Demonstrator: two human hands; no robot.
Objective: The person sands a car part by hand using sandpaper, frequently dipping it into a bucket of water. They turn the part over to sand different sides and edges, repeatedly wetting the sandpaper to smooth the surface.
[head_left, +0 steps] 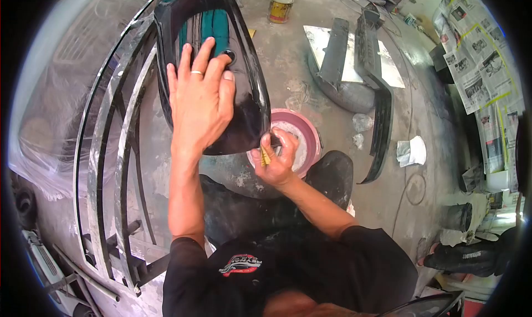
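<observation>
A glossy black body panel point(244, 103) with rounded edges and teal streaks stands in front of me, at the upper middle of the view. My left hand point(202, 92) lies on its face with the fingers spread, the index fingertip beside a small round dark spot. At the panel's lower right corner, my right hand point(279, 157) pinches a small folded yellow piece of sandpaper point(266, 155) against the edge. Part of the sandpaper is hidden by the fingers. Right behind that hand is a pink bucket point(316, 142) with whitish contents.
A metal rack point(97, 145) and a plastic-covered vehicle point(50, 95) flank the left. Black bumper parts point(382, 117) lie at the right, near a yellow can point(281, 9). Newspaper-covered panels point(479, 67) stand far right, and another person's legs point(465, 257) show below.
</observation>
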